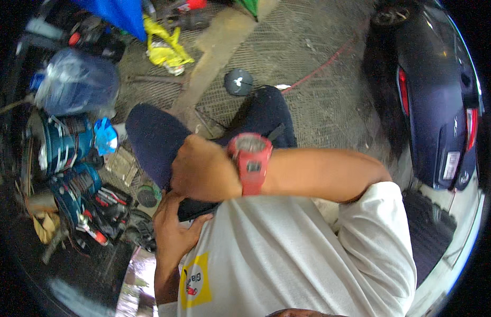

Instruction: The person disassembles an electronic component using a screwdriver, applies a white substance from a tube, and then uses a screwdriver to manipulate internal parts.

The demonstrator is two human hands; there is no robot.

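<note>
Where the white shirt fills the lower middle of the frame, the left hand rises along its left edge, thumb and fingers parted around a black object just left of centre. Directly above, the right hand is curled with its back upward, partly covering that object; its fingertips are hidden, so one cannot tell what they pinch. The right forearm runs nearly level from the sleeve at right, elbow bent, a red watch at the wrist. Beyond the hands, two dark trousered knees bound the space ahead. Teal tool bags crowd the left side, close to the left knee, while ribbed floor stretches from the right knee to a dark car at the right edge, crossed by a thin red line.
</note>
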